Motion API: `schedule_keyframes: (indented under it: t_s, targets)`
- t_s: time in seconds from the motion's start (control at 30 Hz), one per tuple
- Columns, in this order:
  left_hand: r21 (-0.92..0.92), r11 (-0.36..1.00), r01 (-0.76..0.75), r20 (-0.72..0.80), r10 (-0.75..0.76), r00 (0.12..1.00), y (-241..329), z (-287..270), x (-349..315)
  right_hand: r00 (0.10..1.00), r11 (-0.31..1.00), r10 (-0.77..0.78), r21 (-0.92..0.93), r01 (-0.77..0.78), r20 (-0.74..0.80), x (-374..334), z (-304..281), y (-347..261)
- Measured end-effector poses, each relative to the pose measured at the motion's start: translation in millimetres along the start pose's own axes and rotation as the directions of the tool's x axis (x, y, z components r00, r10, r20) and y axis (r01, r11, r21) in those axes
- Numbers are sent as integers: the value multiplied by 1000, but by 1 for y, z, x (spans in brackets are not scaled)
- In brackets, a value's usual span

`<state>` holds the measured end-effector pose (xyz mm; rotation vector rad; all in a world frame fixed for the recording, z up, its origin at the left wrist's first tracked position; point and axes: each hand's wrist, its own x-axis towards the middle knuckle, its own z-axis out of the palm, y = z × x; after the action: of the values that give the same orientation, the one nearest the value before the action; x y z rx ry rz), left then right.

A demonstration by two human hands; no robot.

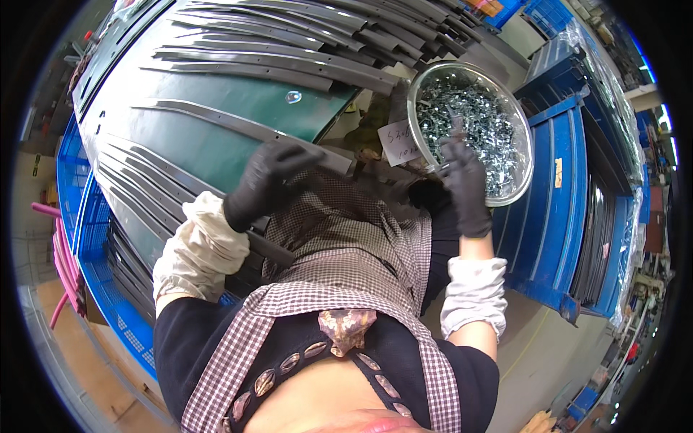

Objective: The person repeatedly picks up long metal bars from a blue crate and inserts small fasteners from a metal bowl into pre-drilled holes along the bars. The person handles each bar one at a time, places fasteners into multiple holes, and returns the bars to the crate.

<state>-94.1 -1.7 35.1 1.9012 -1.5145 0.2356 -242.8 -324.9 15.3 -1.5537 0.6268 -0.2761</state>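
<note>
Picking small metal clips (480, 126) from the glass bowl (521, 189): the right hand (462, 180) sits at the bowl's near rim, fingers pinched together on what looks like one clip, while the left hand (263, 184), well left of the bowl, has its fingers curled on a dark metal strip (238, 124) on the green counter (216, 94). Best to lift straight up over the rim; free room is tight, with a paper tag (398, 142) touching the bowl's left side, stacked strips beyond it, and blue racks (556, 195) right of it.
</note>
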Motion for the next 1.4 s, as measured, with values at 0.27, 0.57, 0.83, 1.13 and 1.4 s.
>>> schedule_keyframes:
  t_s: [0.27, 0.57, 0.83, 1.13, 1.4]
  targets:
    - [84, 990, -112, 331, 78, 940, 56, 36, -18, 937, 968, -34, 244, -55, 348, -91, 107, 33]
    - [-87, 984, -156, 319, 176, 931, 35, 30, -14, 732, 995, 17, 59, -79, 681, -78, 76, 36]
    - [-80, 973, -216, 358, 231, 905, 22, 31, -12, 751, 866, -237, -216, 450, 617, -67, 73, 31]
    - [118, 992, 53, 112, -66, 992, -42, 2, 13, 841, 869, -348, -194, 455, 413, -35, 74, 51]
    - [-6, 983, 183, 223, -177, 959, -73, 13, -1, 753, 709, -469, -312, 632, 462, -13, 77, 59]
